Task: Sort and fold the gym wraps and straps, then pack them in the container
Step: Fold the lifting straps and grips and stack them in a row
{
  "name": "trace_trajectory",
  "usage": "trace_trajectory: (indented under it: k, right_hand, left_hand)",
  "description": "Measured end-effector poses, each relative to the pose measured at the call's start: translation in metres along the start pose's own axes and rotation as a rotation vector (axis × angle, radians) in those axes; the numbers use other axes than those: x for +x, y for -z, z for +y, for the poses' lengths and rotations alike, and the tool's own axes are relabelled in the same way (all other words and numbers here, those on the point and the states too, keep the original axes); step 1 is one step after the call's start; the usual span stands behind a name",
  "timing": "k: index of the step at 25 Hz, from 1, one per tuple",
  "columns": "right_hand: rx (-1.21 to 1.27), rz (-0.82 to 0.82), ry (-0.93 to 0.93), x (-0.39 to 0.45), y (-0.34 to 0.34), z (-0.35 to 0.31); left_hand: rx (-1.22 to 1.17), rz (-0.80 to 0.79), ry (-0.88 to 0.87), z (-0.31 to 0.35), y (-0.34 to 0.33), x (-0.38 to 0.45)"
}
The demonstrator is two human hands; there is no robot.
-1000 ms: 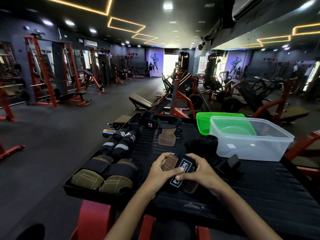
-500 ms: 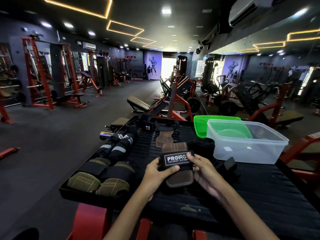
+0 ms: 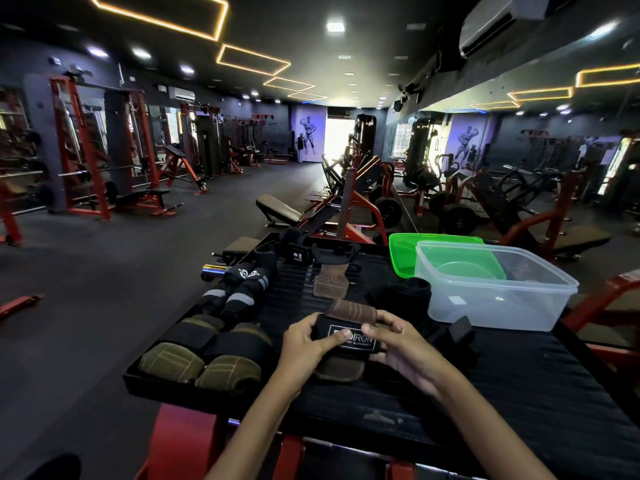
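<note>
Both hands are working the same piece here: the left hand (image 3: 304,341) and the right hand (image 3: 398,344) are gripping a black and brown lifting grip (image 3: 346,341) between them, thumbs pressing on the black band with the white logo, fingers curling around its ends. The brown leather flaps are sticking out above and below the band. It's sitting just over the near middle of the black counter (image 3: 485,393), though I can't tell if it's actually touching the surface. To the left, two olive green padded wraps (image 3: 199,365) are lying side by side at the near left corner, and two black wraps with grey stripes (image 3: 239,292) are lying just behind them. Farther back, another brown leather grip (image 3: 327,280) is lying flat near the middle of the counter. On the right, the clear plastic container (image 3: 491,292) is standing open, with a green lid (image 3: 401,251) lying just behind it on the far side. A black rolled wrap (image 3: 401,292) is sitting just left of the container.
</note>
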State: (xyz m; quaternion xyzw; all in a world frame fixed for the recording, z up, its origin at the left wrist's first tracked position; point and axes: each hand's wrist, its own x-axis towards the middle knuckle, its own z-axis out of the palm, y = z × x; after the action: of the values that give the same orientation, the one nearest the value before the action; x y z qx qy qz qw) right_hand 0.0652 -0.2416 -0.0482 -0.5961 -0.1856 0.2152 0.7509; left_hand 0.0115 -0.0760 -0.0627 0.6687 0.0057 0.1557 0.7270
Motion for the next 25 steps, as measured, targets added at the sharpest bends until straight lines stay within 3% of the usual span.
trace_trajectory:
  k: [7,10,15,18,20,25]
  right_hand:
    - [-0.313,0.279,0.068,0.007,-0.01,0.0]
    - [-0.324,0.232,-0.021,0.027,-0.025,-0.008]
    - [-0.105,0.23,-0.166,0.102,-0.046,0.005]
    - [-0.124,0.19,-0.26,0.133,-0.07,0.028]
    - [-0.225,0.135,-0.274,0.142,-0.086,0.038]
    - [-0.824,0.046,-0.223,0.14,-0.077,0.028]
  left_hand:
    - [0.403,0.154,-0.072,0.001,-0.004,0.001]
    - [0.605,0.142,-0.031,0.017,0.02,0.01]
    - [0.874,0.338,-0.205,0.04,0.088,0.021]
    - [0.94,0.364,-0.199,0.036,0.113,0.022]
    - [0.955,0.345,-0.189,0.031,0.121,0.024]
    - [0.985,0.215,-0.224,0.032,0.114,0.043]
